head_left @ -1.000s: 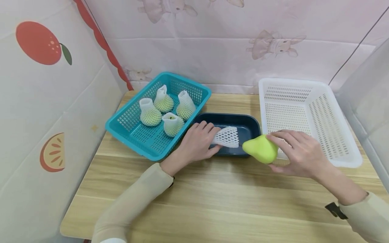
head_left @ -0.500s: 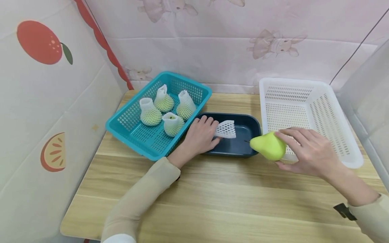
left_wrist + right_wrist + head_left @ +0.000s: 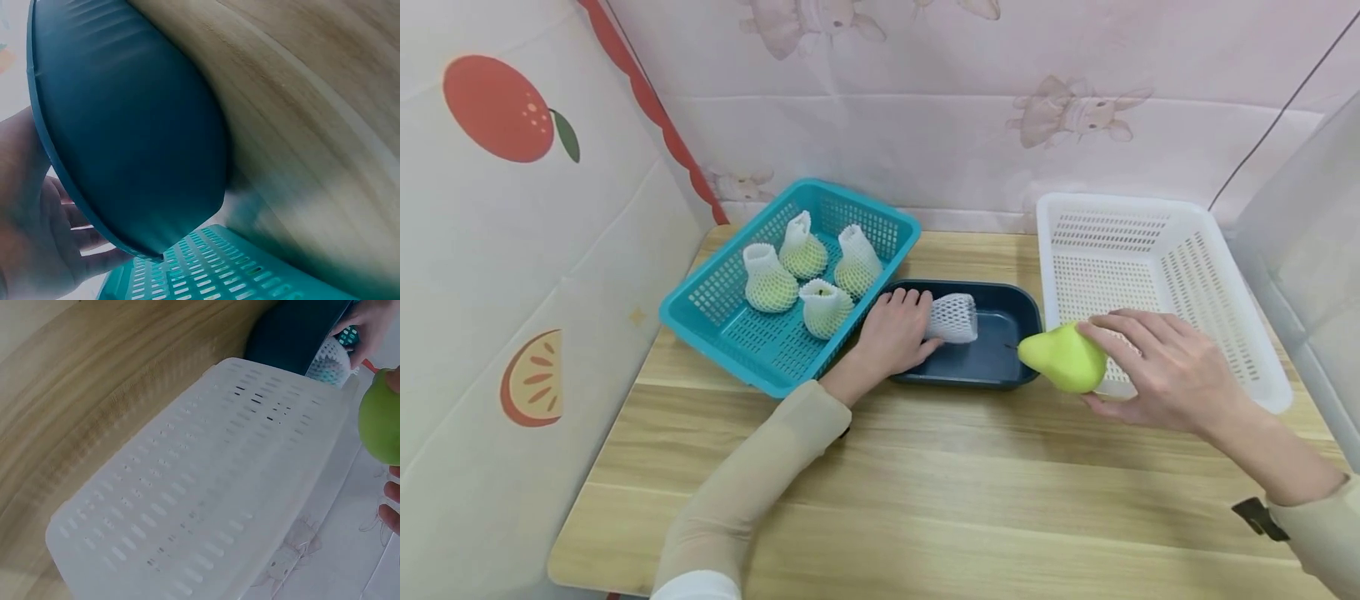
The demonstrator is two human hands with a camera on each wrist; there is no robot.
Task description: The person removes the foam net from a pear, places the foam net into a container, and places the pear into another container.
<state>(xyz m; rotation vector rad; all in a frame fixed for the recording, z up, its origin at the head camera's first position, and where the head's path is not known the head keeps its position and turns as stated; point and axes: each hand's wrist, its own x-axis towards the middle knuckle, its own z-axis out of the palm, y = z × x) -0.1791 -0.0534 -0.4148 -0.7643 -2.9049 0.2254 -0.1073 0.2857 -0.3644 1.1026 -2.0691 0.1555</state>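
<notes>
A green pear (image 3: 1063, 358) with a thin dark stem is gripped by my right hand (image 3: 1172, 371) above the white basket's front-left corner. Its narrow end points left. My left hand (image 3: 893, 332) reaches over the near left part of a dark blue tray (image 3: 1000, 375), its fingers relaxed. Right beside those fingers, a white foam net sleeve (image 3: 953, 318) lies in the tray; the left wrist view hides it behind the tray wall. In the right wrist view the pear (image 3: 379, 419) shows at the right edge, with fingertips under it.
A teal basket (image 3: 722, 346) at the left holds several pears (image 3: 771, 287) in foam net sleeves. At the right stands a white basket (image 3: 1255, 350). A patterned cloth wall (image 3: 925, 150) rises behind the wooden table (image 3: 970, 500).
My right hand has carried the pear a little to the right, away from the sleeve. The left hand has moved back and left over the tray; the sleeve has spread rounder, loose of its fingers.
</notes>
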